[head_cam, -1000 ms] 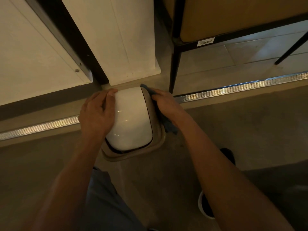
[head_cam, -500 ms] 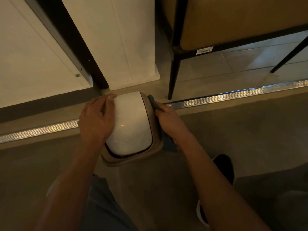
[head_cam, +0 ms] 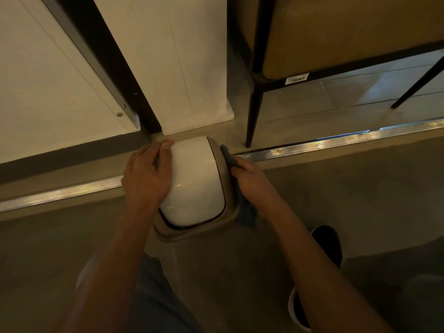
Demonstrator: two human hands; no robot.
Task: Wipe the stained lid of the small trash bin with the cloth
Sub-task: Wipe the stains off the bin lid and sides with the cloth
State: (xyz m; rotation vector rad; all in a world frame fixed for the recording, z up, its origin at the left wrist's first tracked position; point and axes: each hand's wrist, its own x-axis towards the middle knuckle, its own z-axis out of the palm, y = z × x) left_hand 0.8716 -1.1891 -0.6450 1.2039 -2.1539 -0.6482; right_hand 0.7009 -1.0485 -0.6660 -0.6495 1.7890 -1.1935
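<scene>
Standing on the floor just below the frame's centre, the small trash bin [head_cam: 182,239] is showing its white swing lid [head_cam: 197,181] inside a tan rim. The left hand [head_cam: 146,176] is lying over the lid's 9 o'clock edge, its fingers curled round that edge and the thumb reaching along the top toward 12 o'clock. The right hand [head_cam: 252,181] is pressing the blue cloth [head_cam: 243,207] against the rim at the lid's 3 o'clock side; its fingers are curled onto the cloth, though how tightly they are closing is hard to tell. One end of the cloth is sticking out toward 12 o'clock past the fingers, and the other is hanging down toward 5 o'clock beside the bin. At 12 o'clock from the bin a white cabinet panel [head_cam: 168,68] is meeting the floor. At 1 o'clock a black chair leg [head_cam: 253,111] is standing, and a metal floor strip [head_cam: 336,143] is running outward toward 3 o'clock. At 5 o'clock a dark shoe [head_cam: 329,243] is resting on the floor.
</scene>
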